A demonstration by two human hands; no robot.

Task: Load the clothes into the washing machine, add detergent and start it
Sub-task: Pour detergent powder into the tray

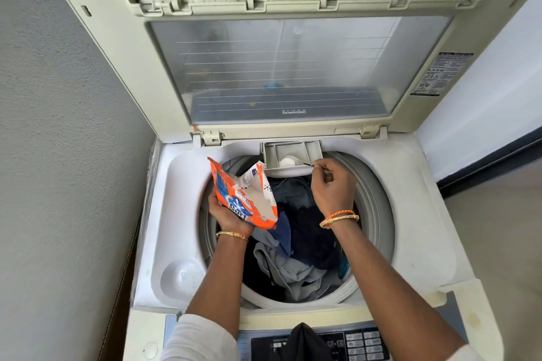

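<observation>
A top-loading washing machine [416,214] stands with its lid [275,67] raised. Dark blue and grey clothes [302,252] fill the drum. My left hand [227,215] grips an open orange detergent packet [245,196] over the drum's left side. My right hand [333,184] pinches a metal spoon [296,160] whose bowl holds white powder. The spoon's bowl sits over the pulled-out detergent drawer [290,154] at the back rim, with white powder in one compartment.
The control panel [352,344] with buttons runs along the near edge, partly behind a dark cloth [303,343]. A grey wall [64,155] closes in on the left. Tiled floor [498,228] lies to the right. A round softener cup recess [181,277] sits front left.
</observation>
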